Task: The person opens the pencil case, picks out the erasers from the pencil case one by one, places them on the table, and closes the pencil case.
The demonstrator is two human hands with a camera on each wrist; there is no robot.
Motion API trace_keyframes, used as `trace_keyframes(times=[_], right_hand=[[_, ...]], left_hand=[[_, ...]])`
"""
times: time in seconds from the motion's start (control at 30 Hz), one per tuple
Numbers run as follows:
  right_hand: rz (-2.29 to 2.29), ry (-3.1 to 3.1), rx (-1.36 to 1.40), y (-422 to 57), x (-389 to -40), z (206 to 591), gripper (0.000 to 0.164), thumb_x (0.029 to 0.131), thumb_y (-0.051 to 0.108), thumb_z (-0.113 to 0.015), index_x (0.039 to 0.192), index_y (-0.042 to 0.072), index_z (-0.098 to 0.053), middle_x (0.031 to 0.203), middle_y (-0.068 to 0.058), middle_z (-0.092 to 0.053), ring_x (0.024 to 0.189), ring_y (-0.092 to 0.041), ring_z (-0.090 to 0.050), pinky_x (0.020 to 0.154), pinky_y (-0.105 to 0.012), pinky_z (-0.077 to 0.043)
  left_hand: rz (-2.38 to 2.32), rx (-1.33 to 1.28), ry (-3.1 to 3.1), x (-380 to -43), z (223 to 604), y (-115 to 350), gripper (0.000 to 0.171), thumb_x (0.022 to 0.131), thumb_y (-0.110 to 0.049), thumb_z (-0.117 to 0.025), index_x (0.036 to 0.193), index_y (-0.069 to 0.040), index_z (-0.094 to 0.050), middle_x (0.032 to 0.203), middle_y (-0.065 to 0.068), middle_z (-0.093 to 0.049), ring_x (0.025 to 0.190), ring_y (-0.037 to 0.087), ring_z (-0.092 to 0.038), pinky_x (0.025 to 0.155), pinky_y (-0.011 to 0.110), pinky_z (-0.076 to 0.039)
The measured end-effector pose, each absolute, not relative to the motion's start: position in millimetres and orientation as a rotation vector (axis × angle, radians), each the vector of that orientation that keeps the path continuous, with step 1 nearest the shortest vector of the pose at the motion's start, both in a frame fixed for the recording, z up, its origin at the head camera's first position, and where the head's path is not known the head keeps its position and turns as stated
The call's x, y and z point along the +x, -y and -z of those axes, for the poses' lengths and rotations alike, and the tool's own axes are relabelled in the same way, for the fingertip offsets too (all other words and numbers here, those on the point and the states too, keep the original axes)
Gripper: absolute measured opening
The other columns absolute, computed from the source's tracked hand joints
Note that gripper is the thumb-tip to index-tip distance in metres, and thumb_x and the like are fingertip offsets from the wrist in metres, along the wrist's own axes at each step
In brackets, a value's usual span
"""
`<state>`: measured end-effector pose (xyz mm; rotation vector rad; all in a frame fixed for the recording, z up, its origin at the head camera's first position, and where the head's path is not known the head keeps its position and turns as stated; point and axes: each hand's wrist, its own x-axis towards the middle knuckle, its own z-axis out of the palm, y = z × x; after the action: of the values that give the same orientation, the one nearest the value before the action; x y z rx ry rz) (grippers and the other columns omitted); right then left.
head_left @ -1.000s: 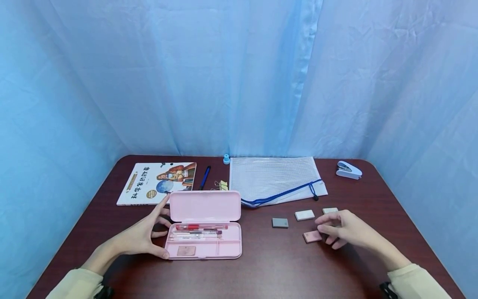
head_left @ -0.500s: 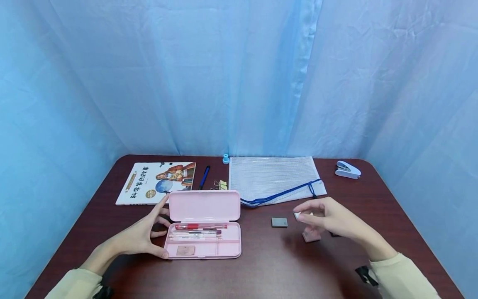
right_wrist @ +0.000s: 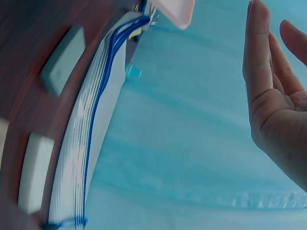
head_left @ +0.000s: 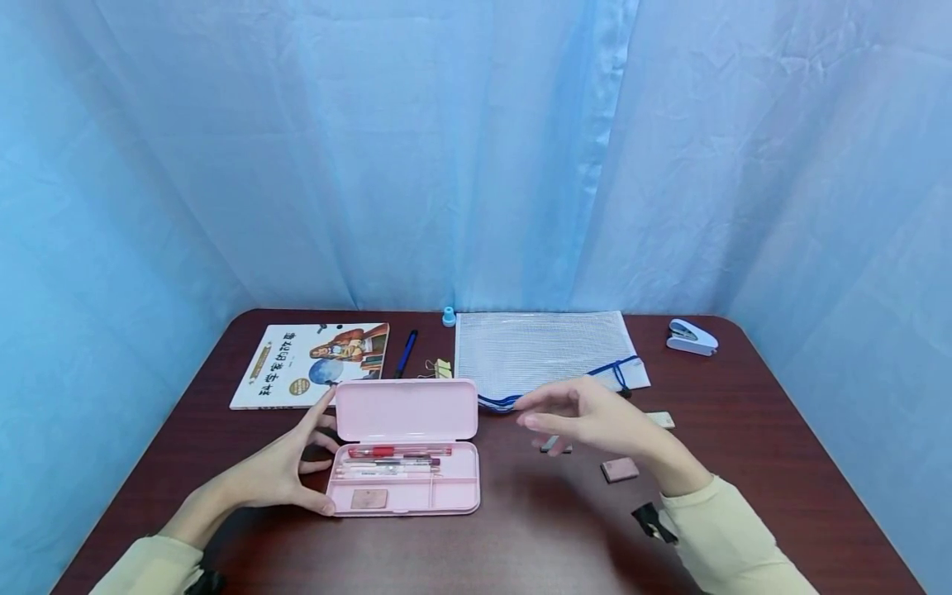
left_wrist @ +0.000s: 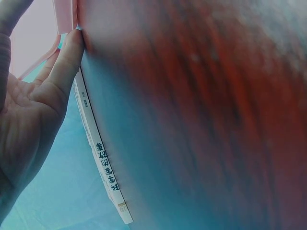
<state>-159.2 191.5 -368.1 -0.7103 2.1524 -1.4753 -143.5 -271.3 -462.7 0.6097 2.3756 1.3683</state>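
Observation:
An open pink pencil case (head_left: 455, 496) with pens and one pinkish eraser (head_left: 368, 499) inside stands left of centre. My left hand (head_left: 275, 471) rests on its left side, fingers spread. The thumb touches the front corner and the index fingertip touches the raised lid (head_left: 407, 411). Above the table, between case and erasers, hovers my right hand (head_left: 595, 421), fingers extended and apart, with nothing seen between them. Beneath it lies a grey eraser (right_wrist: 63, 61), partly covered in the head view. A white eraser (right_wrist: 36, 172) and a pink eraser (head_left: 620, 470) lie nearby.
A pale eraser (head_left: 660, 420) lies at the right. Behind are a white mesh bag (head_left: 535, 351) with blue cord, a stapler (head_left: 692, 337), a picture book (head_left: 297, 364), a blue pen (head_left: 406, 354), a yellow binder clip (head_left: 443, 368) and a small blue object (head_left: 449, 316). Blue curtains surround the table.
My right hand has moved left from beside the pink eraser, over the white one, to above the grey eraser. The left hand and the pencil case have stayed in place.

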Motion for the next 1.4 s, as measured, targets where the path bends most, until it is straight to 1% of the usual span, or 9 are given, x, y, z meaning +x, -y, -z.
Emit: trace_keyframes(times=[0.3,0.53,0.77,0.87,0.97,1.1,1.27,1.37,1.4], right_hand=[[1.497,-2.034,-0.777,-150,-163,379,0.03,0.099,0.016,-0.068,0.126,0.002,-0.068,0.107,-0.01,-0.074,0.089,-0.035,-0.072,0.069,-0.044,-0.063],[1.451,-1.968,-0.792,-118,-164,395,0.034,0.099,0.014,-0.067,0.127,-0.006,-0.066,0.106,-0.013,-0.073,0.089,-0.037,-0.072,0.068,-0.041,-0.063],[1.401,-1.943,-0.804,-95,-166,409,0.033,0.099,0.012,-0.067,0.126,-0.007,-0.067,0.116,-0.022,-0.07,0.084,-0.024,-0.074,0.066,-0.038,-0.063],[1.39,-1.942,-0.827,-86,-166,414,0.03,0.099,0.011,-0.067,0.123,-0.006,-0.068,0.113,-0.023,-0.071,0.082,-0.024,-0.074,0.064,-0.037,-0.063],[1.389,-1.925,-0.843,-74,-165,419,0.028,0.098,0.007,-0.068,0.121,-0.008,-0.069,0.107,-0.022,-0.072,0.079,-0.03,-0.074,0.063,-0.038,-0.063],[1.356,-1.929,-0.851,-55,-160,426,0.024,0.096,0.005,-0.069,0.117,-0.008,-0.071,0.1,-0.015,-0.075,0.076,-0.033,-0.073,0.063,-0.04,-0.063],[1.219,-2.064,-0.949,-32,-154,433,0.021,0.094,0.011,-0.074,0.111,0.0,-0.076,0.101,-0.001,-0.076,0.069,-0.011,-0.071,0.058,-0.029,-0.061],[1.135,-2.152,-1.018,-23,-152,436,0.021,0.093,0.017,-0.076,0.11,0.005,-0.078,0.098,0.004,-0.076,0.065,0.0,-0.067,0.059,-0.02,-0.058],[1.126,-2.16,-1.022,-21,-151,437,0.021,0.093,0.018,-0.076,0.11,0.006,-0.078,0.098,0.004,-0.076,0.064,0.001,-0.067,0.059,-0.019,-0.058]], left_hand=[[-1.37,0.61,-2.378,-143,463,272,0.139,0.07,-0.021,-0.096,0.162,-0.035,0.008,0.142,0.017,-0.035,0.118,0.036,-0.051,0.091,0.035,-0.058],[-1.369,0.606,-2.38,-143,462,271,0.139,0.07,-0.02,-0.095,0.163,-0.031,0.009,0.142,0.018,-0.035,0.118,0.036,-0.051,0.091,0.035,-0.058],[-1.365,0.609,-2.38,-143,462,271,0.14,0.07,-0.02,-0.096,0.162,-0.032,0.009,0.142,0.018,-0.035,0.118,0.036,-0.051,0.091,0.036,-0.058],[-1.374,0.614,-2.376,-143,462,270,0.141,0.07,-0.019,-0.096,0.163,-0.029,0.009,0.142,0.019,-0.035,0.118,0.037,-0.051,0.091,0.036,-0.058],[-1.381,0.619,-2.37,-143,462,271,0.141,0.07,-0.019,-0.096,0.163,-0.027,0.009,0.142,0.019,-0.035,0.118,0.037,-0.051,0.092,0.036,-0.058],[-1.39,0.615,-2.358,-143,463,272,0.139,0.071,-0.018,-0.095,0.163,-0.032,0.009,0.143,0.019,-0.034,0.118,0.037,-0.05,0.092,0.036,-0.057],[-1.394,0.62,-2.361,-142,464,272,0.138,0.071,-0.019,-0.095,0.161,-0.039,0.007,0.142,0.019,-0.034,0.118,0.038,-0.05,0.091,0.036,-0.058],[-1.397,0.624,-2.358,-142,465,272,0.138,0.071,-0.019,-0.095,0.162,-0.037,0.008,0.142,0.019,-0.034,0.118,0.038,-0.05,0.091,0.036,-0.058],[-1.397,0.625,-2.357,-142,465,272,0.139,0.071,-0.019,-0.095,0.162,-0.036,0.008,0.141,0.019,-0.034,0.118,0.038,-0.05,0.092,0.036,-0.058]])
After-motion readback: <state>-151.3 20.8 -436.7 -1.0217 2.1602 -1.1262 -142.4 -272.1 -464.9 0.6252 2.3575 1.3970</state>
